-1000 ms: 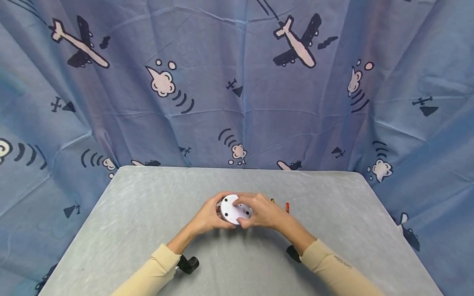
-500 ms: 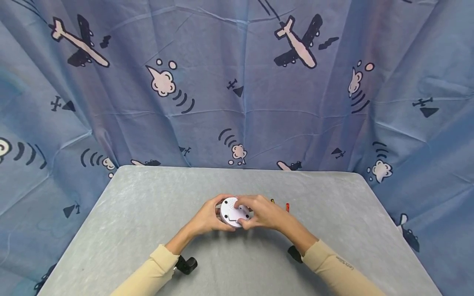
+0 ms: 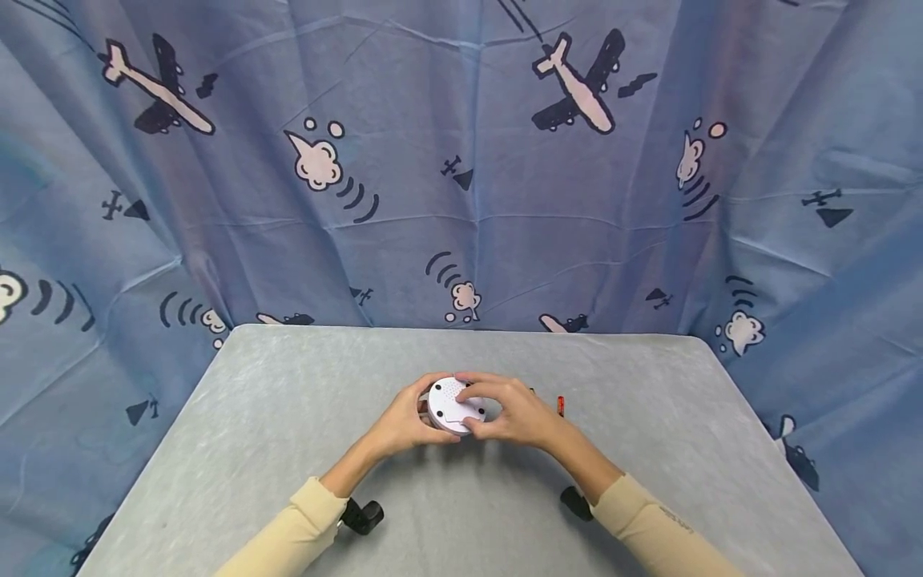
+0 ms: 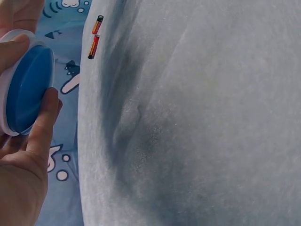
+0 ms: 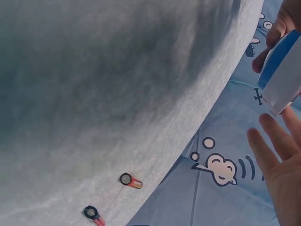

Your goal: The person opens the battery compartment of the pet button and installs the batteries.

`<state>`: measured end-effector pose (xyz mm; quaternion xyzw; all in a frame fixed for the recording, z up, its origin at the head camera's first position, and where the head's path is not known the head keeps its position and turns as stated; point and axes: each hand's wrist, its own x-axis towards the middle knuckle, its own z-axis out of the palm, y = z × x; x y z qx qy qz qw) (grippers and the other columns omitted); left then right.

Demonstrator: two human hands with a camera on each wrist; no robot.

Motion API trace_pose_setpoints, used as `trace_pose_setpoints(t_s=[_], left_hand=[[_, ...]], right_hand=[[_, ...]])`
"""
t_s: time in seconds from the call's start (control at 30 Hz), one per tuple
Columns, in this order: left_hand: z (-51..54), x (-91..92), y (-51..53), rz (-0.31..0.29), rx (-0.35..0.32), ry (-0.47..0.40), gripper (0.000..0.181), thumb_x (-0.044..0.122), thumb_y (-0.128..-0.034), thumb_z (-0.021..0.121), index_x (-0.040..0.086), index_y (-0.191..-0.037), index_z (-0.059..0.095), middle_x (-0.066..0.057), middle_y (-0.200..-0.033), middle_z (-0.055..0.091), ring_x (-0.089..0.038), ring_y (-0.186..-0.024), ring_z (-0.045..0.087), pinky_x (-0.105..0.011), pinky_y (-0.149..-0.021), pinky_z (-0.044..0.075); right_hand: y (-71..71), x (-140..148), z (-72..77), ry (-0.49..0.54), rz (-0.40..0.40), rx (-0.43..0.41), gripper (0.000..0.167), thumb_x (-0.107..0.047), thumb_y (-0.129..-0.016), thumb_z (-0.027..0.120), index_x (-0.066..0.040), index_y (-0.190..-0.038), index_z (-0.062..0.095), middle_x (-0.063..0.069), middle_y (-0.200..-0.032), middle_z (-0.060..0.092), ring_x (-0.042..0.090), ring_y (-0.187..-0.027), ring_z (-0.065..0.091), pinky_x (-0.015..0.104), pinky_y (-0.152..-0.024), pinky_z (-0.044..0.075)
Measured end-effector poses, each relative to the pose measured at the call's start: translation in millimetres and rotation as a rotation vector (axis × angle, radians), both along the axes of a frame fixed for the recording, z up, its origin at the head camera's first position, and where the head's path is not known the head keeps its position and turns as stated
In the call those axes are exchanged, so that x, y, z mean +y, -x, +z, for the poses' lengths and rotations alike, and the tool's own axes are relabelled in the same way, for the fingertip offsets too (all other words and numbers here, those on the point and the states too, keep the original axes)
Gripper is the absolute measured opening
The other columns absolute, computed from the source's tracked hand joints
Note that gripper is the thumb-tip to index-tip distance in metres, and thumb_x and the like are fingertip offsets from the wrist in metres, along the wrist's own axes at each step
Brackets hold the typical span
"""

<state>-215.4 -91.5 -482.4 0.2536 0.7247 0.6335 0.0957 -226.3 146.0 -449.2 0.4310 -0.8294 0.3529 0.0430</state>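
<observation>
A round white device (image 3: 447, 405) with a blue face is held above the table, its back turned up in the head view. That back has small dark feet, a patch of tiny holes and the outline of a panel. My left hand (image 3: 407, 421) grips its rim from the left, with fingers against the blue face (image 4: 33, 84) in the left wrist view. My right hand (image 3: 512, 413) has its index finger and thumb on the back, the thumb near the panel's edge. Its other fingers stand loosely off the device in the right wrist view.
Two batteries lie on the grey-covered table (image 3: 303, 401) beyond my right hand: a red one (image 3: 560, 405) and another battery (image 5: 95, 215). A blue patterned curtain (image 3: 404, 160) hangs behind the table. Black wrist mounts show below both forearms.
The device dipped slightly toward me half a second ago and is now a little higher again. My right thumb and index finger have shifted slightly on its back.
</observation>
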Motion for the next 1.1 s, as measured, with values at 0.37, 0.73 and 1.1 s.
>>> trace_pose_setpoints(t_s=[0.37, 0.73, 1.1], left_hand=[[7.0, -3.7, 0.8, -0.002, 0.01, -0.054, 0.085, -0.002, -0.0712, 0.091, 0.008, -0.145, 0.05, -0.011, -0.139, 0.053, -0.03, -0.112, 0.061, -0.036, -0.085, 0.056], [13.6, -0.8, 1.0, -0.007, -0.021, -0.095, 0.085, -0.004, -0.073, 0.089, 0.005, -0.147, 0.049, -0.012, -0.139, 0.054, -0.03, -0.116, 0.06, -0.039, -0.088, 0.055], [20.3, 0.3, 3.3, 0.02, -0.005, -0.071, 0.087, -0.004, -0.0742, 0.087, 0.001, -0.147, 0.04, -0.015, -0.136, 0.052, -0.029, -0.113, 0.059, -0.036, -0.086, 0.055]], right_hand=[[0.9, 3, 2.9, 0.128, 0.047, -0.117, 0.03, -0.014, -0.085, 0.083, -0.013, -0.114, 0.075, 0.006, -0.14, 0.06, 0.024, -0.13, 0.054, 0.044, -0.103, 0.045], [2.6, 1, 0.6, 0.207, 0.037, -0.186, 0.034, -0.001, -0.082, 0.083, -0.005, -0.114, 0.074, 0.011, -0.137, 0.061, 0.029, -0.128, 0.056, 0.039, -0.103, 0.046], [3.2, 5, 5.1, 0.249, 0.034, -0.059, 0.024, 0.0, -0.087, 0.078, -0.008, -0.11, 0.076, 0.01, -0.124, 0.069, 0.029, -0.117, 0.064, 0.044, -0.096, 0.051]])
